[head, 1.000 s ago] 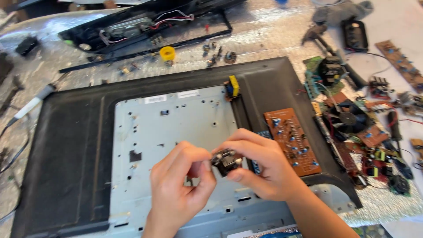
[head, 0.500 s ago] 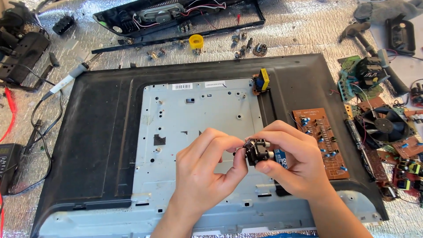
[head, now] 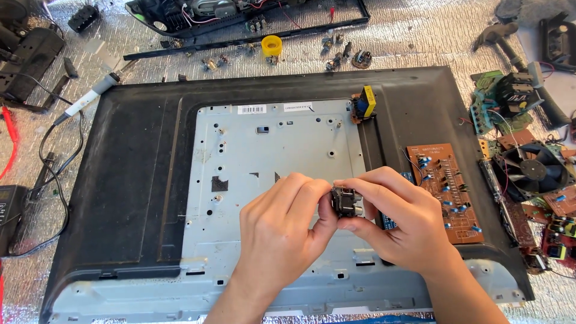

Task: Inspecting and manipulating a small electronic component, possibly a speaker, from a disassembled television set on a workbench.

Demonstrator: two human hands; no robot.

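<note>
Soldering iron (head: 90,96) lies idle far left. TV back panel (head: 120,180) is stripped to its metal plate. Left hand (head: 279,237) & right hand (head: 399,225) both pinch a small black component (head: 346,201) over panel centre, already off any board. Brown circuit board (head: 446,191) sits right, w/ parts left on it.

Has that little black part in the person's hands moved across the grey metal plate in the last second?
No, hardly. The small black part stays pinched between both hands, left hand and right hand, left of the brown circuit board; the camera shifted instead.
</note>
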